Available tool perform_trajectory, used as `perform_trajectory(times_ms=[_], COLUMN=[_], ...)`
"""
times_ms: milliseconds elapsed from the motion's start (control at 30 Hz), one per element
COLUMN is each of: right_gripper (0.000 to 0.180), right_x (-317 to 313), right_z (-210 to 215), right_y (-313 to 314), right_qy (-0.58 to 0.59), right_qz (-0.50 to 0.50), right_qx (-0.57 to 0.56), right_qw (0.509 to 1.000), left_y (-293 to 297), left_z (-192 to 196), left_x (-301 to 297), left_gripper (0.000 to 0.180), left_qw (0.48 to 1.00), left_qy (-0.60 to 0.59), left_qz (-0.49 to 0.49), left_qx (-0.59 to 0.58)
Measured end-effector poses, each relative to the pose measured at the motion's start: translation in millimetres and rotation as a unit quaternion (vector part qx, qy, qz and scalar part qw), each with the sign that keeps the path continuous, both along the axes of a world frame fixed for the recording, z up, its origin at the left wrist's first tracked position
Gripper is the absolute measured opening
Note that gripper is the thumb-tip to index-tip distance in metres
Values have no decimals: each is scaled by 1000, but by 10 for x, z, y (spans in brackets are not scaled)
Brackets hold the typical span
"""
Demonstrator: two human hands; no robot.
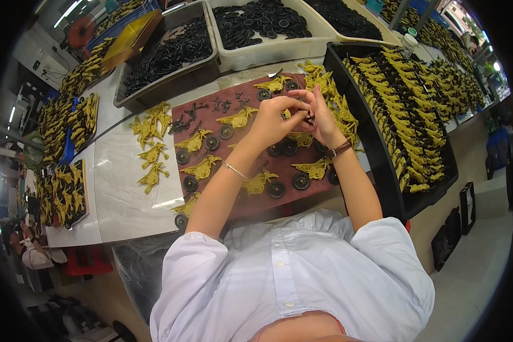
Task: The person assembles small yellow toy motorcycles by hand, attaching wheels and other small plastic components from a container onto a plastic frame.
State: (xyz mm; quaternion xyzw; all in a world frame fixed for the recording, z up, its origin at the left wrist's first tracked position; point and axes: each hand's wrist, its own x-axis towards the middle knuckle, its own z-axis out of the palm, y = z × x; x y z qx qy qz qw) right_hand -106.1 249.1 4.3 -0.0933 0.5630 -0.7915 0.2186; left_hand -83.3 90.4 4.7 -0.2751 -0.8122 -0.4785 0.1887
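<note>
My left hand (275, 118) and my right hand (320, 117) meet above a dark red mat (211, 114), fingers pinched together on a small dark part (308, 119) with a bit of yellow showing at the fingertips. Which hand carries it is hard to tell. On the mat lie several yellow toy motorcycle bodies (202, 167) paired with black wheels (277, 189), and small black parts (222, 105) near its far edge. A thin bracelet is on my left wrist, a dark band on my right.
A black tray (391, 188) full of assembled yellow-and-black pieces stands at the right. Bins of black wheels (262, 23) and black parts (168, 54) sit at the back. Loose yellow bodies (151, 145) lie on the white table at left. Another person sits at lower left.
</note>
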Motion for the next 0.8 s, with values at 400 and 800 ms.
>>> perform_trajectory(times_ms=[400,800], right_gripper=[14,7], right_x=[65,-144], right_z=[-103,-224], right_y=[174,212], right_qy=[293,525], right_qz=[-97,-10], right_qx=[146,432], right_qw=[940,733], left_y=[-145,-168], left_z=[64,-218], left_x=[84,57], left_gripper=[24,57], left_qw=[984,960], left_qy=[-170,-25], left_qz=[57,87], left_qx=[26,-263])
